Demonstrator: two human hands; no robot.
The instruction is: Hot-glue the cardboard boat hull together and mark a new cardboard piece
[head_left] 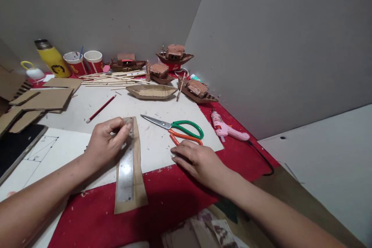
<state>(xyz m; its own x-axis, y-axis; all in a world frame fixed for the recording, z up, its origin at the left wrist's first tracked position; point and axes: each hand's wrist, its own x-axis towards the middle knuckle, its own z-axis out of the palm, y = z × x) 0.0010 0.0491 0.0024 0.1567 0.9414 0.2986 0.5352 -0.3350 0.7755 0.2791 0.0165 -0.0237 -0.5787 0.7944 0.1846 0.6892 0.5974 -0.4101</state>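
Note:
My left hand (108,139) is closed, its thumb and index finger pinched at the upper end of a clear ruler (126,174). Under the ruler lies a long strip of brown cardboard (140,186), reaching from the white paper onto the red cloth. My right hand (200,164) rests palm down at the paper's edge, fingers slightly apart and nothing visible between them. Just beyond its fingers are scissors (170,126) with one green and one orange handle, blades pointing left. A red pencil (101,109) lies farther back.
A cardboard boat hull (151,92) sits behind the scissors, near brown model boats (197,90) and thin wooden sticks (113,79). Cardboard pieces (48,99) and a dark tablet-like device (17,147) are at left. A pink glue gun (228,128) with its cord lies right. Cups (94,62) and a yellow bottle (54,60) stand behind.

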